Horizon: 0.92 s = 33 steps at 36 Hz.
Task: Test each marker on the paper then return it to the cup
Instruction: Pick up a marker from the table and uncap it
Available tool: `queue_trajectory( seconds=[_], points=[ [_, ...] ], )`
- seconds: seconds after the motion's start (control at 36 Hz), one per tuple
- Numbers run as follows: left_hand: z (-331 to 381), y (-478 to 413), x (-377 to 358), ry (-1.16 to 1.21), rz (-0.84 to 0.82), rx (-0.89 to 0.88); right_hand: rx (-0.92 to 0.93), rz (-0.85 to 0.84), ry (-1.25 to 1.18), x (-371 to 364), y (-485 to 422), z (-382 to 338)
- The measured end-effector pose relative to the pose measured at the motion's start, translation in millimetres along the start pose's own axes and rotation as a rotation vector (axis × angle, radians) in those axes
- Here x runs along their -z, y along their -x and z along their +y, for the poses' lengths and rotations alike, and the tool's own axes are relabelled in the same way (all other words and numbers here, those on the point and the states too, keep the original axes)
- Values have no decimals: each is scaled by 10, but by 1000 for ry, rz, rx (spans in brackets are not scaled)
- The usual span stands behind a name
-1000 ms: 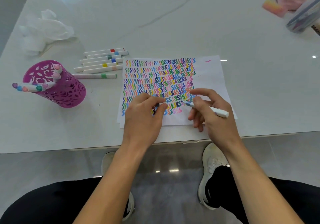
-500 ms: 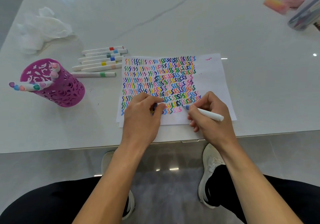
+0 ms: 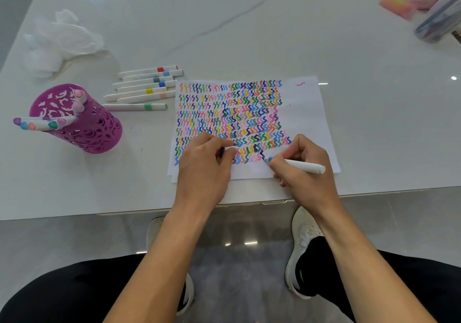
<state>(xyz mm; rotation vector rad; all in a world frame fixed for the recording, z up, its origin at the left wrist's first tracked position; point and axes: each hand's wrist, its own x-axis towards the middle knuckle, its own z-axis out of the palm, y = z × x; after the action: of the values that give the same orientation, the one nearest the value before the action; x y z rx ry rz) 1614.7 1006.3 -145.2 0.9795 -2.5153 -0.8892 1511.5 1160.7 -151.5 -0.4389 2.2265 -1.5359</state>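
A white paper (image 3: pixel 306 113) covered with rows of coloured squiggles lies near the table's front edge. My right hand (image 3: pixel 303 165) grips a white marker (image 3: pixel 301 166) with a blue tip, and the tip touches the paper at a dark blue squiggle in the lower rows. My left hand (image 3: pixel 204 168) rests on the paper's lower left part, fingers closed on a small dark blue marker cap (image 3: pixel 221 153). A magenta perforated cup (image 3: pixel 82 125) stands at the left with several markers leaning out of it.
Several capped white markers (image 3: pixel 147 87) lie side by side between the cup and the paper. A crumpled white tissue (image 3: pixel 59 41) lies at the back left. A pink cloth and a clear marker case (image 3: pixel 439 21) sit at the far right corner.
My right hand has come down and in toward me, bringing the marker tip onto the paper, and a new dark blue squiggle has appeared. My left hand has stayed put.
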Motion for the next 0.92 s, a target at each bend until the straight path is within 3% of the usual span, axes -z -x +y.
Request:
queue_trajectory(
  seconds=[0.31,0.47,0.56,0.69,0.92],
  points=[
    [7,30,29,15,3,-5,-2,60,-400,69,13,-134],
    [33,60,95,77,72,-16,73,61,-386,113,-12,-216],
    [69,76,138,209,77,38,84,14,-374,97,-14,-257],
    [122,75,185,683,-10,233,16,-19,-485,8,11,-307],
    [163,102,167,808,-87,270,55,-55,-463,-52,27,-375]
  ],
)
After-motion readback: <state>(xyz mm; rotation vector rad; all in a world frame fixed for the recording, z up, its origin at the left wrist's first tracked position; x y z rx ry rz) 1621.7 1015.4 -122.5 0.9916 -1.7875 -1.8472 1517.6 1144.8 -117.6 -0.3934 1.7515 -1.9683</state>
